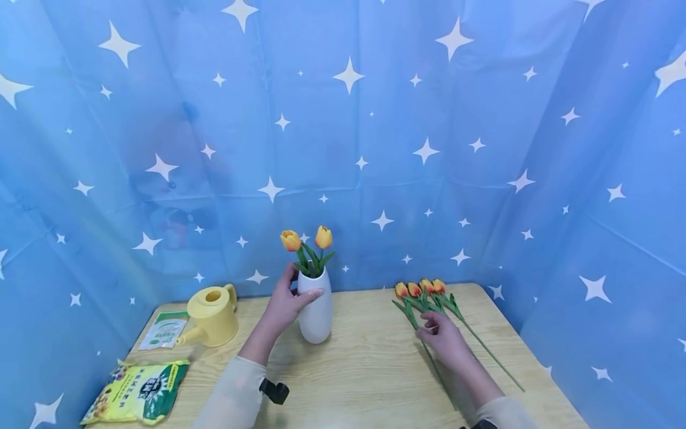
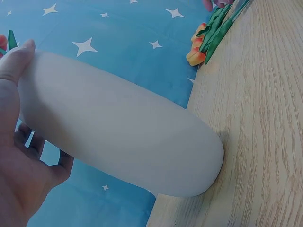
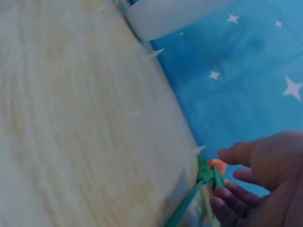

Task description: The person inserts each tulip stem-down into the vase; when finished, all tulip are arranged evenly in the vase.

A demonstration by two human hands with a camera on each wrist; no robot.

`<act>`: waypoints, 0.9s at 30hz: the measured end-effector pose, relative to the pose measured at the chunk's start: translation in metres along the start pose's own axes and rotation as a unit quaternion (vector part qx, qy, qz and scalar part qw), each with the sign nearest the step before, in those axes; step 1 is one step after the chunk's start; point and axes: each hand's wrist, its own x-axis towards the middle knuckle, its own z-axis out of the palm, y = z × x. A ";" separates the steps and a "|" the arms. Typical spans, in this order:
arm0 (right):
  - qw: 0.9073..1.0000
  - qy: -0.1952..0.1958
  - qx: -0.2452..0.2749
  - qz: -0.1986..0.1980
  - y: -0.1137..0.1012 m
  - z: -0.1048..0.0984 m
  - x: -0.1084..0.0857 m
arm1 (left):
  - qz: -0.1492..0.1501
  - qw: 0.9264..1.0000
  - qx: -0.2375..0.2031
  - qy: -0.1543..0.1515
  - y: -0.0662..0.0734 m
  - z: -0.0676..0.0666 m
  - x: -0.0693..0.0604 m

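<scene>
A white vase [image 1: 316, 313] stands upright on the table, with two yellow-orange tulips [image 1: 324, 237] in its mouth. My left hand [image 1: 286, 302] grips the vase near its top, thumb [image 2: 16, 59] on one side and fingers round the other. Several more orange-yellow tulips [image 1: 426, 286] lie at the table's right side, their green stems pointing toward me. Over those stems hovers my right hand [image 1: 443, 341], its fingers loosely bent. In the right wrist view, the thumb and fingers of that hand [image 3: 270, 179] are apart beside a green leaf [image 3: 204, 171], with nothing gripped.
On the left of the wooden table [image 1: 359, 363] is a yellow watering can [image 1: 214, 325], its spout facing left. Behind it lies a flat green-and-white packet [image 1: 163, 330]. A yellow-green bag [image 1: 136, 393] rests at the front left. A blue starred curtain [image 1: 343, 149] surrounds the table.
</scene>
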 end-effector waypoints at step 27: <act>0.997 -0.030 -0.067 -0.007 0.013 0.003 0.006 | -0.008 1.000 0.004 -0.007 0.001 -0.001 -0.002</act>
